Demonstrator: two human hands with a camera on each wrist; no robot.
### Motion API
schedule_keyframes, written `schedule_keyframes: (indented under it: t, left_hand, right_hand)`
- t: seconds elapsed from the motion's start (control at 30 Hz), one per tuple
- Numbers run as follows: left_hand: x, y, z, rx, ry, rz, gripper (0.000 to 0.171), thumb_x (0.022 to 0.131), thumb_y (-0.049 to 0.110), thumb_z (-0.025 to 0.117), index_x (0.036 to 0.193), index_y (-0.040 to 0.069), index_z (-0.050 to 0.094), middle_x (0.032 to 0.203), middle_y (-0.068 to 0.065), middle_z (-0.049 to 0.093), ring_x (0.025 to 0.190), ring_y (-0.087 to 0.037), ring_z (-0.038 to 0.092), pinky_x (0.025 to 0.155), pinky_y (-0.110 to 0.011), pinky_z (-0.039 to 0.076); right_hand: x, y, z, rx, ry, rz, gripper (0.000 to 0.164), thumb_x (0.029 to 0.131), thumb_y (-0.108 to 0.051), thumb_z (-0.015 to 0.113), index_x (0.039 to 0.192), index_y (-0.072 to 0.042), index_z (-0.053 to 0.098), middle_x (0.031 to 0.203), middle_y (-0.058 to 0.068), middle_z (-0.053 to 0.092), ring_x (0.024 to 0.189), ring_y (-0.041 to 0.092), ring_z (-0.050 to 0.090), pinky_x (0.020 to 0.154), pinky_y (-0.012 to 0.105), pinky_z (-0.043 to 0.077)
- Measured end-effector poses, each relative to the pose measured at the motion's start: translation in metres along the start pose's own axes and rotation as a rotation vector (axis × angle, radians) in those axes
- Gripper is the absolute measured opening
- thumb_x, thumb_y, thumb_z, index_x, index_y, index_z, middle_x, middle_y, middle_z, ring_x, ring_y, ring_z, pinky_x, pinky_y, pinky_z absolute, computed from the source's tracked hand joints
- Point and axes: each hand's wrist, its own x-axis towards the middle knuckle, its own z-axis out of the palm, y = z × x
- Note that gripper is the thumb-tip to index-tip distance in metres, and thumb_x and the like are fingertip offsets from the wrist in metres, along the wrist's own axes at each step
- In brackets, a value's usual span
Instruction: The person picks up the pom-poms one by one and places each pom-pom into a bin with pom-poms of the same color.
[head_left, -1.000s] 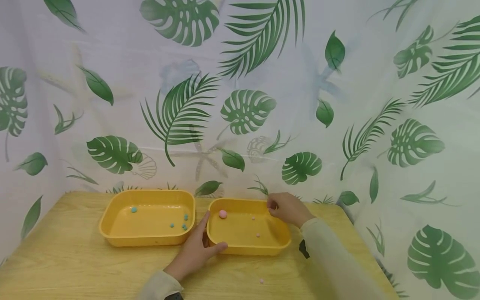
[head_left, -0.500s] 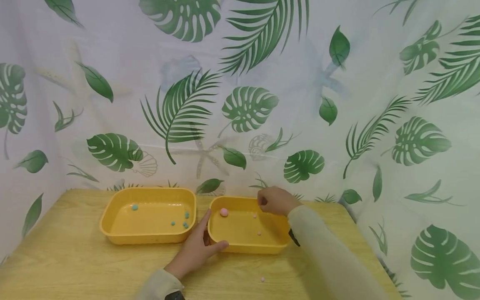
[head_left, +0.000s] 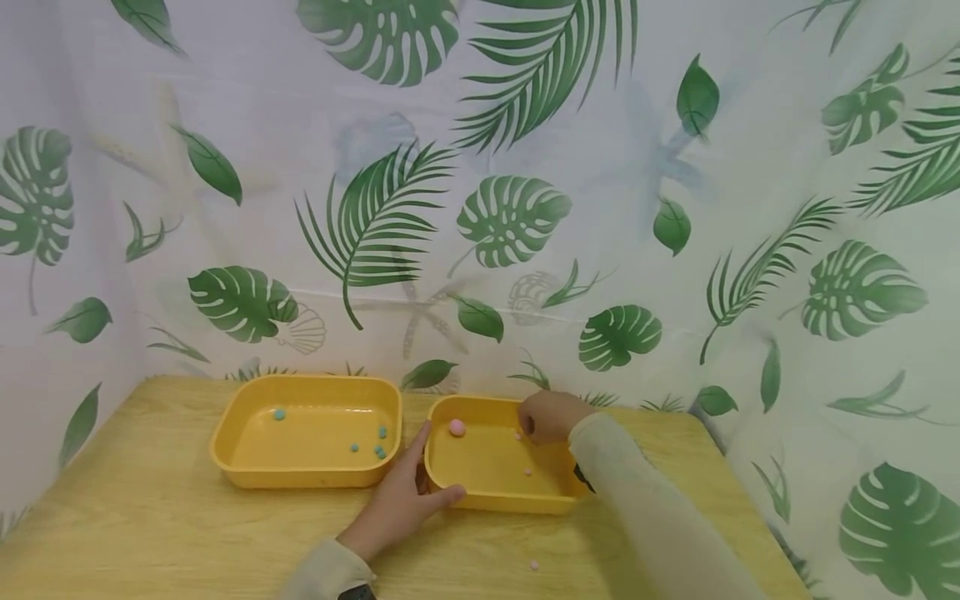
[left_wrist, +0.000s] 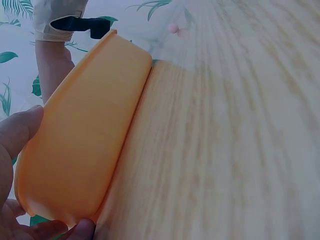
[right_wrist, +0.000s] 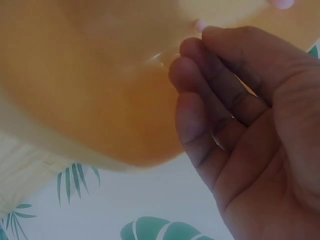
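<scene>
My left hand (head_left: 401, 508) grips the near left corner of the right-hand yellow tray (head_left: 517, 503), thumb along the front wall and fingers on the left side. In the left wrist view, the thumb (left_wrist: 22, 130) presses at the tray's rim, with other fingertips low by its base. My right hand (head_left: 553, 417) reaches down into that tray's right half, its fingers bent. A small pink ball (right_wrist: 199, 25) shows right at its thumb tip in the right wrist view; I cannot tell whether it is pinched. A larger pink ball (head_left: 457, 427) and another small pink one (head_left: 527, 472) lie in the tray.
A second yellow tray (head_left: 300, 478) stands close on the left, holding several small teal balls (head_left: 381, 452). One small pink ball (head_left: 534, 565) lies on the wood-patterned tabletop (head_left: 187, 533) in front. A leaf-print sheet (head_left: 465, 333) hangs behind the table.
My right hand has moved left from the tray's right rim and lowered into the tray, toward a small pink ball. The left hand keeps its grip. The head view has shifted slightly.
</scene>
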Motion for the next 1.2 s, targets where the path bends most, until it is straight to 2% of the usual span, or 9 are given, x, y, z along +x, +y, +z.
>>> schedule_keyframes:
  t: [0.23,0.5,0.6,0.77,0.93,1.03,1.2]
  left_hand:
    - [0.001,-0.002,0.0,-0.04,-0.013,0.005,0.11,0.09,0.034,0.083,0.168,0.014,0.008,0.17,-0.016,0.022,0.145,-0.03,0.045,0.111,-0.036,0.045]
    - [0.001,-0.001,0.0,-0.034,-0.013,0.001,0.11,0.09,0.037,0.083,0.168,0.015,0.008,0.171,-0.015,0.02,0.147,-0.03,0.042,0.113,-0.039,0.043]
    - [0.001,-0.001,0.0,-0.028,-0.013,0.003,0.11,0.09,0.037,0.082,0.168,0.015,0.008,0.171,-0.014,0.019,0.148,-0.03,0.041,0.115,-0.04,0.041]
    - [0.001,-0.003,0.0,-0.022,-0.013,0.006,0.11,0.09,0.039,0.082,0.168,0.016,0.008,0.171,-0.014,0.019,0.148,-0.029,0.041,0.115,-0.04,0.041]
    - [0.001,-0.003,0.001,-0.025,-0.017,0.003,0.109,0.09,0.037,0.082,0.168,0.017,0.007,0.169,-0.016,0.024,0.144,-0.029,0.046,0.112,-0.038,0.044]
    - [0.001,-0.003,0.001,-0.018,-0.014,0.0,0.11,0.09,0.038,0.082,0.168,0.017,0.007,0.169,-0.016,0.024,0.144,-0.029,0.046,0.113,-0.04,0.044]
    - [0.0,-0.001,0.001,-0.004,-0.011,0.004,0.111,0.089,0.04,0.082,0.168,0.014,0.008,0.17,-0.016,0.022,0.146,-0.031,0.043,0.115,-0.044,0.041]
  right_hand:
    - [0.003,0.002,0.007,-0.017,0.026,0.001,0.026,0.092,-0.01,0.074,0.073,-0.021,0.06,0.076,-0.009,0.055,0.068,0.011,0.049,0.063,0.03,0.044]
    - [0.005,0.005,0.011,-0.031,0.043,0.001,0.027,0.094,-0.013,0.073,0.073,-0.022,0.06,0.076,-0.009,0.055,0.068,0.01,0.049,0.063,0.03,0.044]
    - [0.004,0.004,0.009,-0.034,0.045,0.001,0.024,0.091,-0.01,0.074,0.073,-0.021,0.061,0.076,-0.009,0.056,0.069,0.011,0.05,0.064,0.032,0.047]
    - [0.0,0.005,0.006,-0.029,0.046,0.018,0.024,0.084,-0.012,0.083,0.076,-0.02,0.062,0.078,-0.008,0.059,0.072,0.013,0.053,0.069,0.035,0.05]
    - [-0.01,0.006,-0.001,-0.005,0.09,0.0,0.019,0.083,-0.006,0.08,0.081,-0.018,0.066,0.083,-0.006,0.065,0.077,0.014,0.058,0.075,0.035,0.053]
    - [-0.022,0.005,-0.011,0.043,0.134,-0.007,0.012,0.087,-0.004,0.075,0.088,-0.015,0.069,0.086,-0.005,0.067,0.079,0.015,0.059,0.078,0.036,0.054]
    - [-0.049,-0.004,-0.027,0.185,0.246,0.023,0.004,0.095,-0.01,0.073,0.098,-0.012,0.072,0.087,-0.004,0.068,0.079,0.014,0.059,0.078,0.038,0.055]
